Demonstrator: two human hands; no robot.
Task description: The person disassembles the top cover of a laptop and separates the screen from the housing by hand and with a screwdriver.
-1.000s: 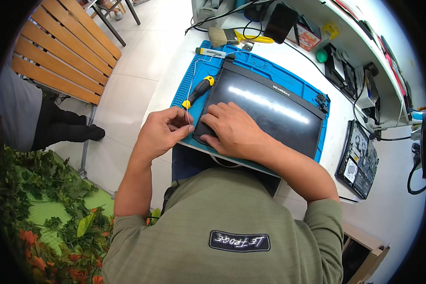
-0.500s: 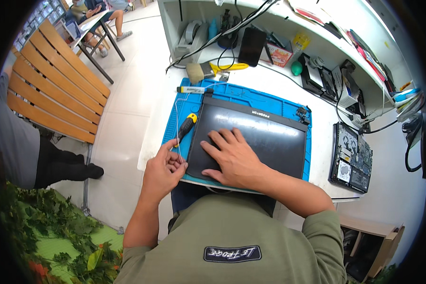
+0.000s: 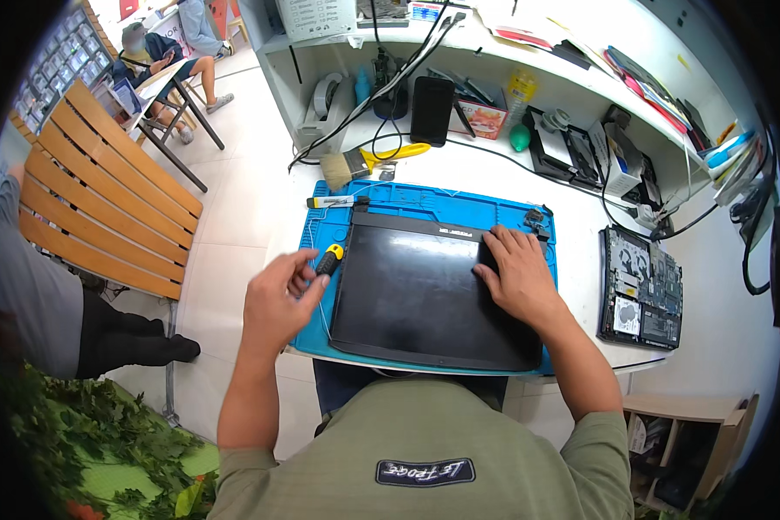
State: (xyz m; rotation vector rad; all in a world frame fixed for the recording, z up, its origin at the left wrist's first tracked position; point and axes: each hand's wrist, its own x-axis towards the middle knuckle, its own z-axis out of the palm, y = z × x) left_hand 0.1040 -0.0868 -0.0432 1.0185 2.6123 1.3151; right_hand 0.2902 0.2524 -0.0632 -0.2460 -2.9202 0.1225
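A dark laptop screen panel (image 3: 425, 299) lies face up on a blue repair mat (image 3: 549, 286). My right hand (image 3: 522, 276) rests on its upper right part, fingers stretched out. My left hand (image 3: 279, 299) is left of the panel, fingers curled beside a black and yellow screwdriver (image 3: 328, 260). What those fingers hold, if anything, is hidden. A thin pale wire (image 3: 323, 319) runs down along the panel's left edge. A white and yellow marker (image 3: 332, 202) lies at the mat's upper left corner.
Behind the mat are a yellow-handled brush (image 3: 355, 165) and a dark phone (image 3: 432, 111). An opened laptop base (image 3: 640, 290) sits at the right. Cables hang from the shelf (image 3: 494, 50). A person in grey (image 3: 35, 277) stands left, near a slatted wooden chair (image 3: 104, 191).
My right hand has slid right and away from me, to the panel's upper right. My left hand has shifted left, off the panel's lower left corner. The view has tilted.
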